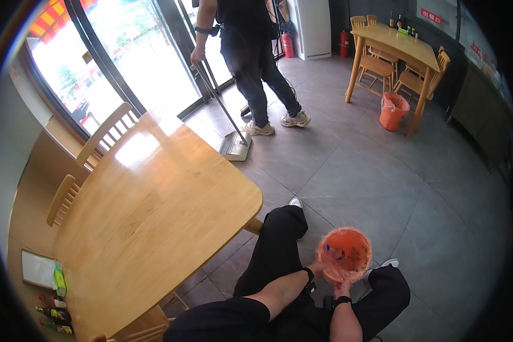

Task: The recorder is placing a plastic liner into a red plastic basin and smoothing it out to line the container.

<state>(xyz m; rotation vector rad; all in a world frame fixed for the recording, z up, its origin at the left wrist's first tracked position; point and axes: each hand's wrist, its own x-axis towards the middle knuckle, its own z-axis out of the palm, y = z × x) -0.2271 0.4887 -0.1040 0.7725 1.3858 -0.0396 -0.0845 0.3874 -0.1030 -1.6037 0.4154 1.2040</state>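
An orange plastic trash bin (354,246) stands between my knees, its mouth facing up. A thin clear plastic liner (340,273) covers its rim, and some litter lies inside. At the left of the near rim, my left hand (319,268) grips the bin's edge with the liner. My right hand (343,288) holds the near side of the same rim, a short way to the right. The fingertips of both hands are partly hidden by the liner and rim.
To my left is a wooden table (154,196) with chairs (109,132) and sauce bottles (53,314). Ahead, a person (250,60) holds a long-handled dustpan (237,145). Another lined orange bin (393,113) stands by a farther table (395,40).
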